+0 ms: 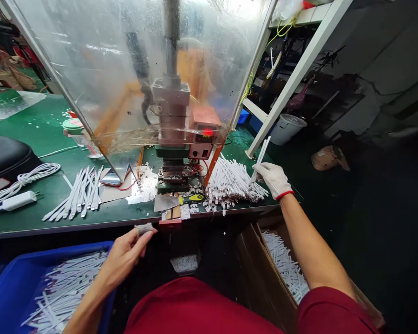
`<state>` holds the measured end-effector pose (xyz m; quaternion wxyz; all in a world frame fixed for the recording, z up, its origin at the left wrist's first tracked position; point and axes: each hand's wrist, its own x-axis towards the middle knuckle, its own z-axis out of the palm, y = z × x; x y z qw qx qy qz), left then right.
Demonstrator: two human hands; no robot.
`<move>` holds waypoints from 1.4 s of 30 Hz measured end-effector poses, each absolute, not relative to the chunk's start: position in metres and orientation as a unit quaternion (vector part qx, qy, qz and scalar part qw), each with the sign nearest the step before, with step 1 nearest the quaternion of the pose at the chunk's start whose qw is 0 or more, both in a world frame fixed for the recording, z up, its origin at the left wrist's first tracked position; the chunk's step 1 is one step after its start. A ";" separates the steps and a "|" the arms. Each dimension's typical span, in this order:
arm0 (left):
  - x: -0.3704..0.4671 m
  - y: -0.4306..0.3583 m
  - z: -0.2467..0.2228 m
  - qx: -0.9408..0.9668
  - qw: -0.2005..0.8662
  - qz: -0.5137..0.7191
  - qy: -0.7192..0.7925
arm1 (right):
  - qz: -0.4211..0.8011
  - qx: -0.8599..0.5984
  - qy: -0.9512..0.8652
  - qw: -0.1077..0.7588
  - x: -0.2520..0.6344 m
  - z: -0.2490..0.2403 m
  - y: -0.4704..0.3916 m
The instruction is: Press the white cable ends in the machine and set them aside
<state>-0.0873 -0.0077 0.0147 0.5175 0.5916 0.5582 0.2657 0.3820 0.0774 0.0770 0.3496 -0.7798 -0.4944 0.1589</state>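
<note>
My right hand (273, 180), in a white knit glove with a red cuff, pinches a couple of thin white cables (264, 152) that point upward. It is at the right edge of a heap of short white cables (233, 181) with small connector ends on the green bench. My left hand (127, 253) is bare and closed, in front of the bench edge. Grey wrapping (144, 228) shows at its index fingertip, and whatever the fingers pinch cannot be made out. Between the hands stands a press (174, 171) behind a clear plastic shield (114, 79).
A scraper (191, 199) lies before the press, beside a red control box (205, 132). More white cables (78, 192), a phone (111, 176) and a white charger (19, 201) lie left. Below are a blue bin (14, 273) and a cardboard box (264, 273), both holding cables.
</note>
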 end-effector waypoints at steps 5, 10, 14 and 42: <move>-0.015 -0.015 0.025 0.545 0.689 0.247 0.409 | 0.436 -0.579 -0.467 0.507 0.285 0.090 0.041; 0.033 -0.008 0.016 0.469 0.751 0.297 0.357 | 0.494 -0.562 -0.489 0.448 0.216 0.079 0.012; 0.032 -0.008 0.012 0.430 0.759 0.313 0.375 | 0.483 -0.555 -0.532 0.419 0.198 0.065 0.006; -0.013 -0.010 -0.005 0.384 0.742 0.332 0.439 | 0.694 -0.452 -0.392 0.401 0.138 -0.009 0.063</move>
